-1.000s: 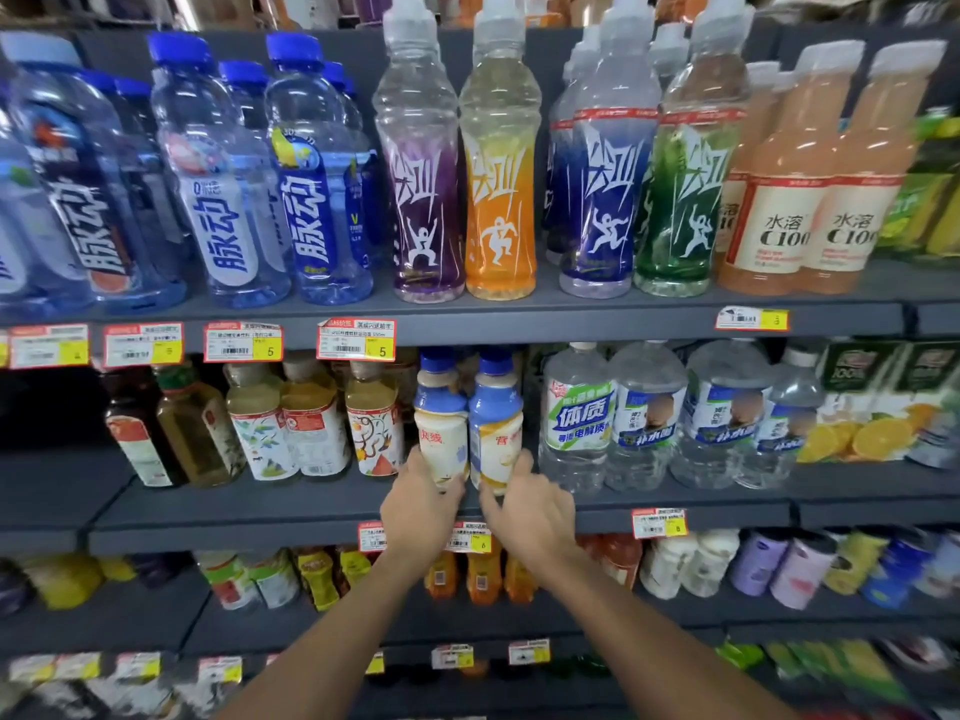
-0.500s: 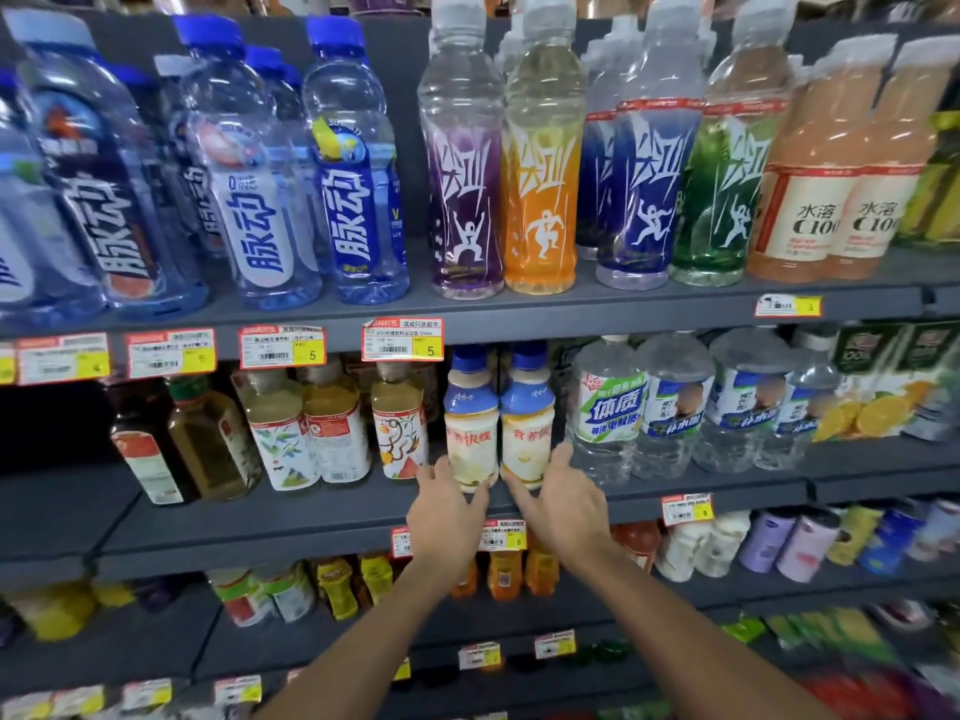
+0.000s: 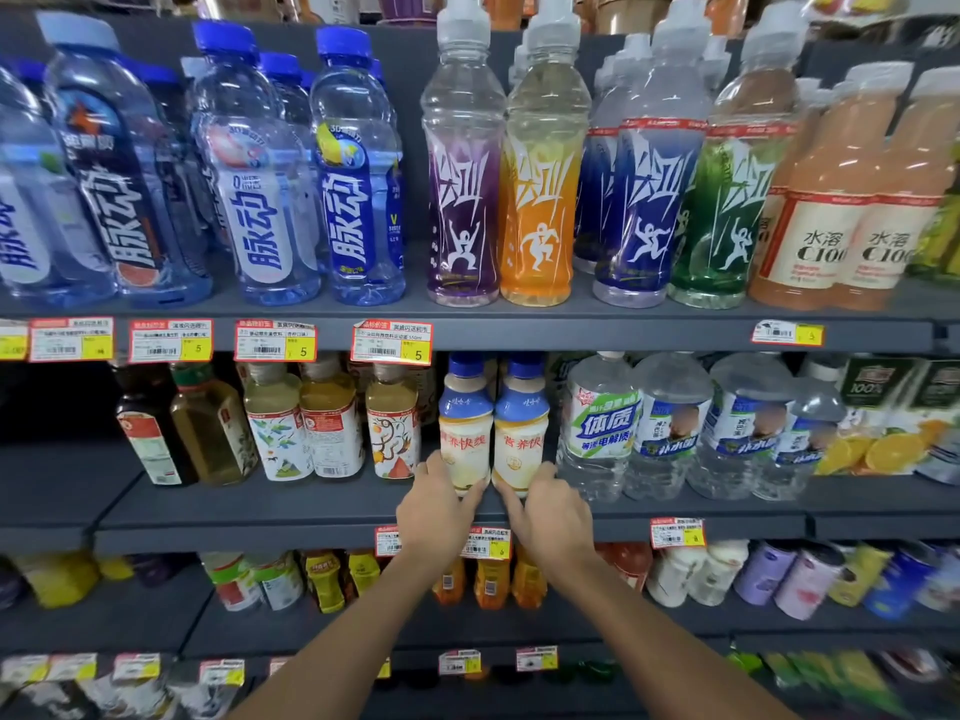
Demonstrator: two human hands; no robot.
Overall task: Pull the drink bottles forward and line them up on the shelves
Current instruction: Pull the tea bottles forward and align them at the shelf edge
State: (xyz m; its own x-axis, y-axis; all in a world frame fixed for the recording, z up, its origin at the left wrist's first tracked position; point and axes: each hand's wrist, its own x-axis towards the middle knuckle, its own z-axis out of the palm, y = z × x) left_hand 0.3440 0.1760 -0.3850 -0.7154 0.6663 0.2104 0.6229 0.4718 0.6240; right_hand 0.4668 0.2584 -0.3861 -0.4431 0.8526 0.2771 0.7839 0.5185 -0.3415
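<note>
Two cream bottles with blue caps stand side by side on the middle shelf (image 3: 322, 506). My left hand (image 3: 434, 511) grips the base of the left cream bottle (image 3: 464, 439). My right hand (image 3: 553, 511) grips the base of the right cream bottle (image 3: 519, 439). Both bottles stand upright and touch each other, a little back from the shelf's front edge.
Tea bottles (image 3: 306, 428) stand left of the pair, clear electrolyte bottles (image 3: 602, 428) right of it. The upper shelf carries blue-capped water bottles (image 3: 353, 189) and coloured sports drinks (image 3: 540, 200). Small bottles and cans fill the lower shelf (image 3: 467, 631). Price tags line the edges.
The two cream bottles have slid forward on the shelf with both hands on their bases. The view has moved closer and shifted to the left.
</note>
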